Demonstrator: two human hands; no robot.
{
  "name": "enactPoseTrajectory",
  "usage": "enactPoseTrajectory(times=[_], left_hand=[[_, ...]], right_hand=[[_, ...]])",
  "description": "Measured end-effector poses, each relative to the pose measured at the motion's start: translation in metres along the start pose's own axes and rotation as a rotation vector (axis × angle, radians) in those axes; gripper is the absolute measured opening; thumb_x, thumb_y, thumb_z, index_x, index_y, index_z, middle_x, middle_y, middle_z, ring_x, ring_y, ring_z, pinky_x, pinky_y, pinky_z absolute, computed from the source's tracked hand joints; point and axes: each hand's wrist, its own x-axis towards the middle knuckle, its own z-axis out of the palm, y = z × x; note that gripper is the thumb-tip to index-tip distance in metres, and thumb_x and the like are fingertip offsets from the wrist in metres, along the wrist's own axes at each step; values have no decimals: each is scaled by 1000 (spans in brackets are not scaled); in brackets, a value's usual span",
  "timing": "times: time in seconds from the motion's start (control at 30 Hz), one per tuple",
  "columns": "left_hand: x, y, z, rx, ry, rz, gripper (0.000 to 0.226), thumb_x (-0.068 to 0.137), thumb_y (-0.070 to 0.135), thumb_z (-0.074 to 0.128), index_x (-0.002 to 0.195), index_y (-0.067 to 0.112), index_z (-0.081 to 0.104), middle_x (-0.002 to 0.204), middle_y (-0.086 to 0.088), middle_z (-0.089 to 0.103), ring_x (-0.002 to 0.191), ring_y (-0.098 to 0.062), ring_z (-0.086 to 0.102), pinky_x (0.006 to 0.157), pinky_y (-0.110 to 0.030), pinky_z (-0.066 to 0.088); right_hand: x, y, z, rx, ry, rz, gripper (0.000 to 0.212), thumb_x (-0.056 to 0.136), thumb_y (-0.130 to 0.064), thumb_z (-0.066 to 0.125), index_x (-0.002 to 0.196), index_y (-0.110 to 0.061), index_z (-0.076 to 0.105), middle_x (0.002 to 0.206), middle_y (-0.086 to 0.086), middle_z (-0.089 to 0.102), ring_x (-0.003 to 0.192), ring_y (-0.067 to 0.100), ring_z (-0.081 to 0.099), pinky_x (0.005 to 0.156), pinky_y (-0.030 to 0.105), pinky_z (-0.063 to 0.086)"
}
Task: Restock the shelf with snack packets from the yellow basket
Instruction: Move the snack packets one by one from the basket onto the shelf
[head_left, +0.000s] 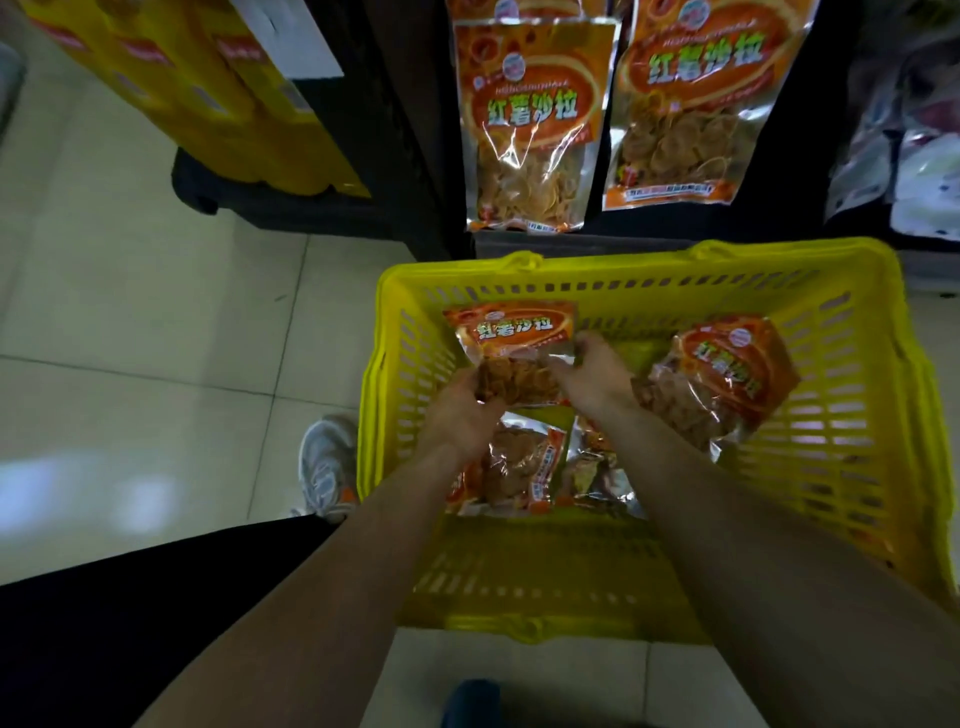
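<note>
**Step in hand:** pick-up from the basket, shelf placement not yet begun.

**Held snack packet** (511, 332): orange, with a clear window showing crisps. It sits inside the yellow basket (857, 415) near the far wall, above the flat packets (519, 462) on the basket floor.

**Grip:** the left hand (462, 410) pinches the packet's lower left corner. The right hand (592, 374) curls round its right edge.

**Other stock:** a leaning packet (727, 374) rests toward the right wall. Shelf packets (530, 119) of the same print stand face-out on the dark shelf (405, 130) just beyond the basket.

**Next move, as judged:** lift the packet over the far rim, turn it upright and set it beside the displayed ones. The brittle contents call for a light hold.

**Unclear:**
- The fingertips are hidden behind the film.
- The flat packets are partly covered by the forearms.
- What supports the shelf packets is cut off at the top.
- The goods at far right are blurred.
</note>
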Motion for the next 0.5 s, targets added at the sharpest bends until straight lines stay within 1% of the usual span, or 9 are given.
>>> enactPoseTrajectory(times=[0.07,0.13,0.2,0.27,0.33,0.37,0.4,0.47,0.5], left_hand=[[11,-2,0,-53,4,-39,42,96,26,62,136,18,53,131,-3,64,113,-23,60,85,-27,43],[14,-1,0,-101,15,-75,55,95,29,64,145,18,44,138,-5,60,120,-26,59,94,-32,46],[13,3,-1,-137,45,-105,73,92,35,68,152,18,31,143,-5,55,125,-28,56,100,-34,45],[8,9,-3,-192,55,-80,82,89,39,72,154,21,26,146,-2,52,128,-28,54,98,-32,43],[1,13,-2,-271,-7,-20,74,85,38,77,147,26,38,142,4,54,125,-25,55,96,-33,45],[-3,14,-1,-300,-42,8,64,84,36,78,139,26,48,136,5,58,123,-22,56,95,-33,47],[-6,14,1,-327,-60,29,53,83,34,79,129,24,56,128,5,63,119,-19,59,90,-29,47],[-13,13,3,-380,-63,50,37,83,32,79,113,20,62,113,5,68,109,-14,62,79,-22,44],[-16,13,5,-397,-70,53,35,82,34,80,109,20,62,109,6,69,106,-13,63,78,-24,44]], right_hand=[[4,2,4,51,64,23,32,96,-34,63,118,-11,60,116,7,67,103,29,63,78,30,42],[-1,8,0,105,100,11,23,98,-27,60,115,-11,60,113,7,68,104,28,63,80,31,43],[-14,16,-12,187,87,1,22,100,-21,57,120,-12,58,108,0,66,103,19,61,85,31,44],[-29,23,-28,214,70,-32,24,100,-19,58,123,-12,58,108,0,64,103,15,59,87,30,42],[-44,32,-43,238,53,-53,23,98,-17,60,121,-12,60,109,3,68,103,17,62,88,31,45],[-51,36,-49,256,37,-53,21,98,-17,61,118,-12,61,107,3,70,101,17,64,85,31,47],[-58,40,-54,262,20,-49,18,97,-16,62,115,-13,63,105,3,71,99,17,65,82,29,48],[-68,49,-63,269,6,-36,17,96,-15,63,112,-12,65,100,1,71,95,16,65,75,25,48],[-71,52,-68,267,6,-36,16,96,-16,63,111,-12,67,99,2,72,93,16,66,74,25,49]])
